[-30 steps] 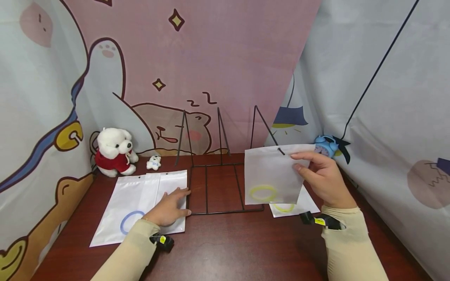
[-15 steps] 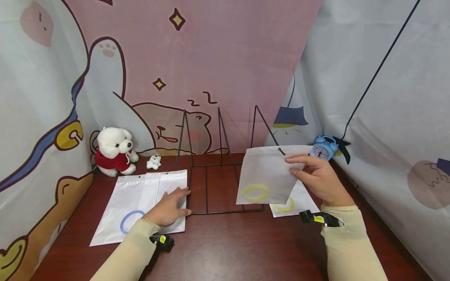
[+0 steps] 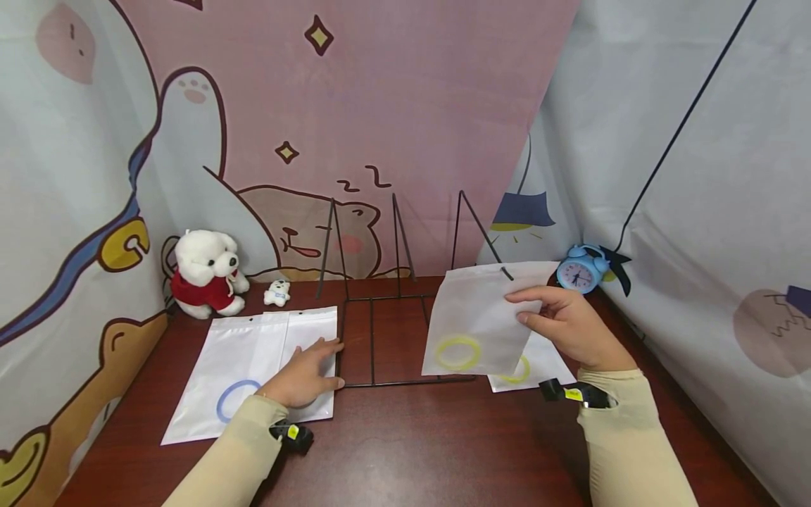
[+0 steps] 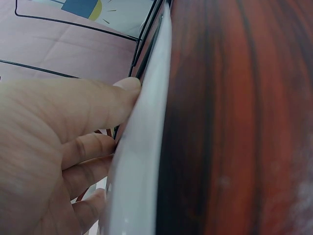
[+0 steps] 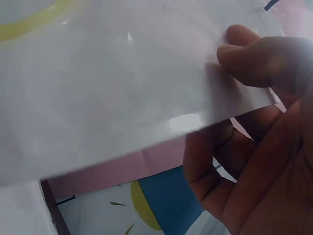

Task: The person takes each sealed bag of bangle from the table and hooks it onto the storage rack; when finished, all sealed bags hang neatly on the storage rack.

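A translucent white zip bag with a yellow ring inside hangs from the right hook of a black wire rack; the hook's tip pokes through near its top. My right hand pinches this bag's right side, thumb on the front and fingers behind, as the right wrist view also shows. My left hand lies over white zip bags on the table, fingertips at the rack's left edge. A blue ring shows in one of those bags.
Another zip bag with a yellow ring lies right of the rack, partly covered. Two other hooks stand at the rack's left and middle. A plush dog, a tiny dog figure and a blue alarm clock stand at the back.
My right hand has shifted slightly left and down along the hanging bag, whose lower end has swung left. More of the clock shows now. My left hand stays put.
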`<state>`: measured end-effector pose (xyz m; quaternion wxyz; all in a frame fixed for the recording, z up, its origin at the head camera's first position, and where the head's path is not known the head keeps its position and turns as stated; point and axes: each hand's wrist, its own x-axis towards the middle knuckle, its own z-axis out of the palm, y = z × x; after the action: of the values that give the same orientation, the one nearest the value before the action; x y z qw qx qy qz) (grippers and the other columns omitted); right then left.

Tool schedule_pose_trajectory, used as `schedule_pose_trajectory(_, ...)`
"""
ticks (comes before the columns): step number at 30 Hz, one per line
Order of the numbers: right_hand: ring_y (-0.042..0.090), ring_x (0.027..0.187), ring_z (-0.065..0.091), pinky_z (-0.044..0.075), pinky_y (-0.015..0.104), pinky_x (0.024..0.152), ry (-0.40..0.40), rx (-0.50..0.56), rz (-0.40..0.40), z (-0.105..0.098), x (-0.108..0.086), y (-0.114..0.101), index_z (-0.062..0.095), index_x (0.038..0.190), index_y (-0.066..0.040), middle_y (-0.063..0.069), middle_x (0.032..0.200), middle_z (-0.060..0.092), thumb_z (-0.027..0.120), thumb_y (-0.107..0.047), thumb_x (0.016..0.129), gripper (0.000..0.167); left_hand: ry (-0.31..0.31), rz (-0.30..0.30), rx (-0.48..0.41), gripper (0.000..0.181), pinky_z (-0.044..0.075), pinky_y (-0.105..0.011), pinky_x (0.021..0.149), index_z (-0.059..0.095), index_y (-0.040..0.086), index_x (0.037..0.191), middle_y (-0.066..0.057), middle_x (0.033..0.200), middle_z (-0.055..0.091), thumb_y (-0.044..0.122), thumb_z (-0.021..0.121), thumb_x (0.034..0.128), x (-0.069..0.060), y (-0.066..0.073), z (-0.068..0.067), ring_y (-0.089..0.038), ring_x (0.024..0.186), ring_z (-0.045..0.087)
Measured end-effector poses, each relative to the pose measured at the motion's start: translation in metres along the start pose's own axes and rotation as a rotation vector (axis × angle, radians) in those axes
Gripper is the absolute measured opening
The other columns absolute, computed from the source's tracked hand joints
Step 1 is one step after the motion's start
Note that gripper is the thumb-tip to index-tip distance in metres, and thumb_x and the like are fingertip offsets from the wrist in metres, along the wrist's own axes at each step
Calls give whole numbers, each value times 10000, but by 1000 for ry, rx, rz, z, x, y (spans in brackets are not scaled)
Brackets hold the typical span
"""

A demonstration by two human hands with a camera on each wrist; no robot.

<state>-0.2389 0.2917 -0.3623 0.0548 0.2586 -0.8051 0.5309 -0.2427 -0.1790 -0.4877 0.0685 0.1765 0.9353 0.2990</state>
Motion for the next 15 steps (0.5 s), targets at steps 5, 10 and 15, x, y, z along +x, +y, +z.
schedule_pose_trajectory(5,90,992,667,591,213,764,30,-97,-10,-1,0,-1,755,1259,-49,-66,1301,709,729,31,955,316,-6,-3,2,696,66,-748,1240,518,15,1537,-169,1651,434,235,783,932,0,1,0,-440,1588,249)
schedule_pose_trajectory(10,110,948,661,601,227,755,43,-97,1,1,0,-2,746,1275,-65,6,1304,701,716,2,978,306,-3,-2,-2,691,69,-751,1238,528,13,1528,-176,1644,443,236,786,928,-2,3,-1,-450,1582,258)
schedule_pose_trajectory(15,86,895,641,586,215,712,59,-54,-5,3,1,-2,732,1280,-41,18,1277,701,696,22,985,304,-1,-4,-8,692,63,-748,1240,531,12,1526,-174,1644,443,234,790,924,-2,4,-1,-449,1583,258)
